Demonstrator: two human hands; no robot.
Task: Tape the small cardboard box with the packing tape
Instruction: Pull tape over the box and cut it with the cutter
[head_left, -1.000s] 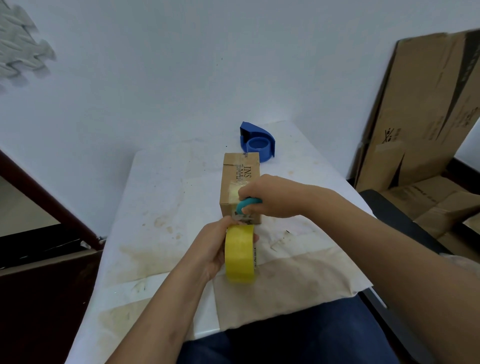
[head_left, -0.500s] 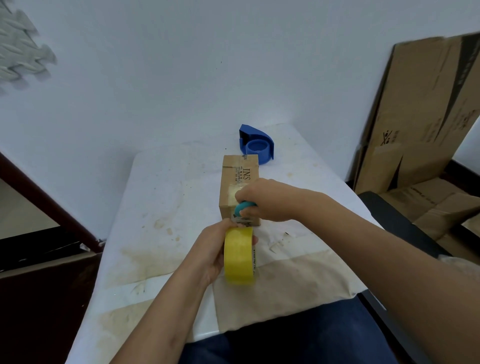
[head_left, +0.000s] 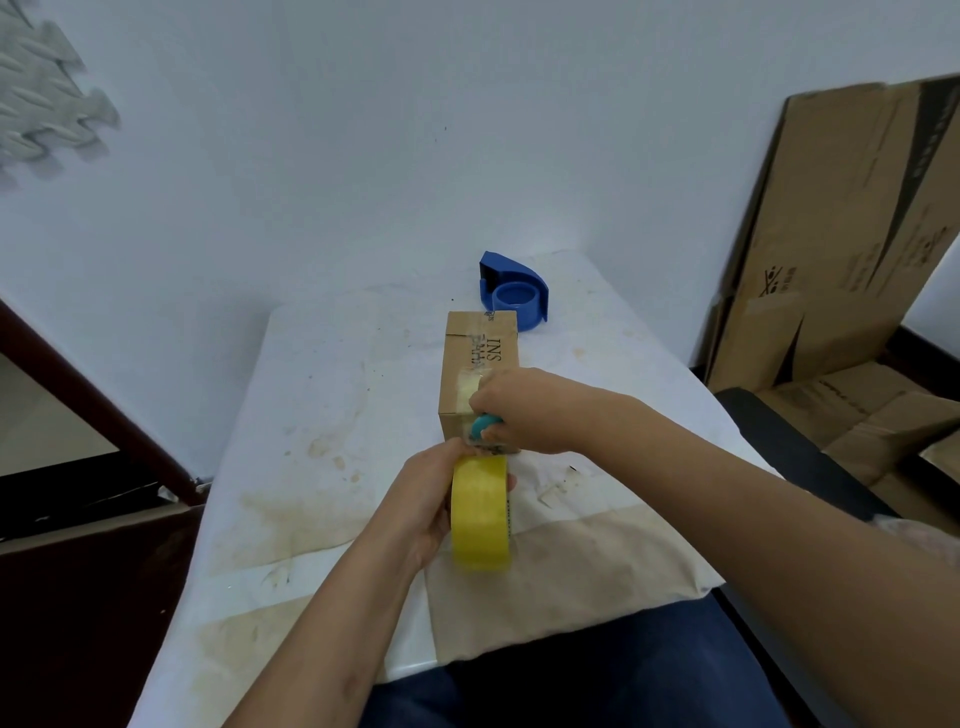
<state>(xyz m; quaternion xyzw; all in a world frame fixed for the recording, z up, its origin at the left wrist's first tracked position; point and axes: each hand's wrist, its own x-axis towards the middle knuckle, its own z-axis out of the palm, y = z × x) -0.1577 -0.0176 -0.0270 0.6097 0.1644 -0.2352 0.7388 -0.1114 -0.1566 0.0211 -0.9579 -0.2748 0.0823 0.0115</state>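
The small brown cardboard box stands on the white table; the blue plastic tape dispenser lies behind it, the yellow tape roll before it.

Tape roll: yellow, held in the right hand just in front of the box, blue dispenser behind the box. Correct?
Wrong hand. The head view shows the yellow tape roll held in the left hand; the right hand holds a small teal tool at the near end of the box. The blue dispenser does sit behind the box.
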